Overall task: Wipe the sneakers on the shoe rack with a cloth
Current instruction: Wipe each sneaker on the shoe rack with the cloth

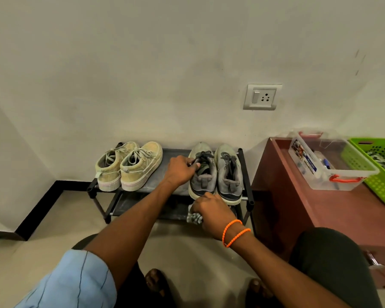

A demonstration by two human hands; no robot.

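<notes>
A low black shoe rack (165, 162) stands against the wall. On its top shelf sit a beige pair of sneakers (129, 167) at the left and a grey pair at the right. My left hand (180, 168) grips the left grey sneaker (203, 174) at its collar, thumb by the laces. My right hand (211, 208), with orange bands on the wrist, holds a grey-white cloth (194, 217) against that sneaker's heel; most of the cloth is hidden under the hand. The right grey sneaker (228, 172) stands untouched beside it.
A brown cabinet (287, 196) stands right of the rack, bearing a clear plastic box (342, 181) and a green basket (382, 187). A wall socket (262, 97) sits above. My knees and feet show at the bottom, on a beige floor.
</notes>
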